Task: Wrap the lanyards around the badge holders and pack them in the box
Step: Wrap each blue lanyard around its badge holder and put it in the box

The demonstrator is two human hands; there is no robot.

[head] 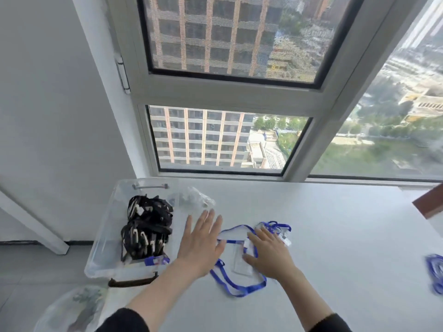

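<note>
A clear plastic box (103, 238) stands at the table's left edge, holding several black-wrapped badge holders (146, 231) and one blue-wrapped one (157, 261). A blue lanyard (239, 287) lies looped on the white table with its clear badge holder (241, 263) in the middle. My left hand (203, 245) hovers flat, fingers straight and spread, just right of the box, holding nothing. My right hand (271, 255) lies flat on the lanyard and the badge holder's right edge. A second clear holder with blue lanyard (279, 230) lies just beyond my right hand.
A crumpled clear plastic bag (194, 198) lies behind the box. More blue lanyards (435, 271) sit at the table's right edge. A brown-edged object (429, 202) stands at the far right. The box's lid (72, 307) lies below the table's left corner. Windows rise behind the table.
</note>
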